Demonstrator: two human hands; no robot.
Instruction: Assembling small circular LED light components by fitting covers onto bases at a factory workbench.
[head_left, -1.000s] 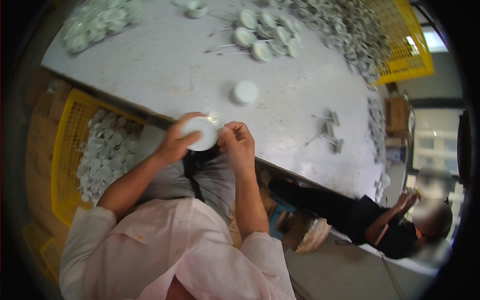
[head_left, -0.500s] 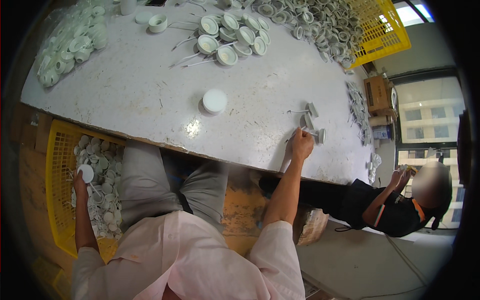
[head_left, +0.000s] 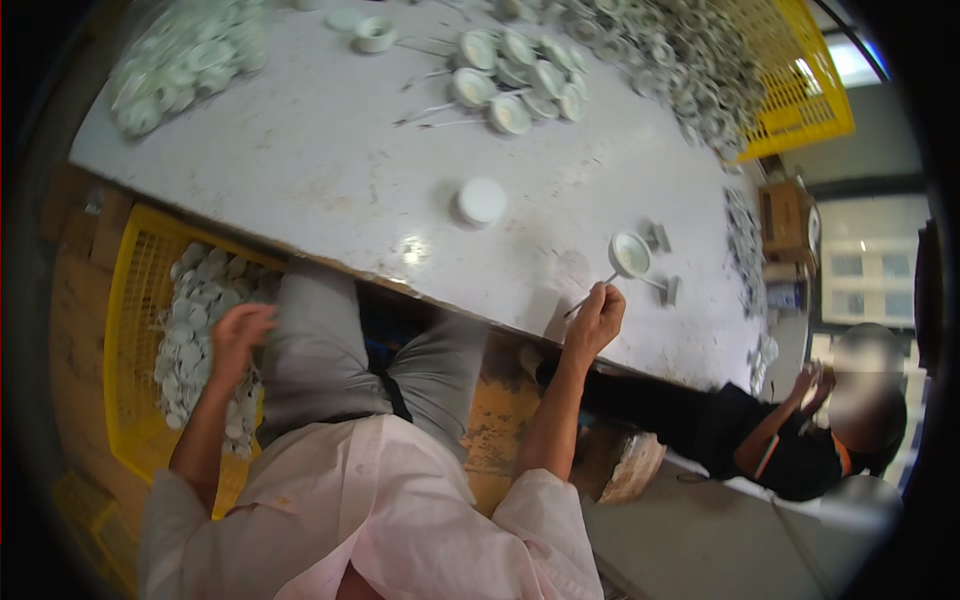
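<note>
My right hand (head_left: 597, 315) pinches the wire of a white round lamp housing (head_left: 630, 256), holding its cup with the pale inside facing up just over the table. Beside it, two more small lamp housings (head_left: 671, 291) lie on their sides with wires attached. My left hand (head_left: 240, 335) is above the yellow basket (head_left: 122, 330) near my thigh, blurred, with fingers loosely apart and no object visible in it. Many white lamp parts (head_left: 192, 335) fill the basket. A white round capped piece (head_left: 482, 202) sits alone at the middle of the table.
A cluster of wired lamp housings (head_left: 510, 113) lies on the far side of the table (head_left: 330, 180). Behind are a clear bag of white parts (head_left: 190, 70), a large heap of housings (head_left: 690, 60) and another yellow basket (head_left: 800, 100). A person in black (head_left: 780, 440) sits at right.
My left hand has let go of the white disc-shaped piece and moved up and right from the basket. My right hand has lifted one lamp housing by its wire and turned its cup upward.
</note>
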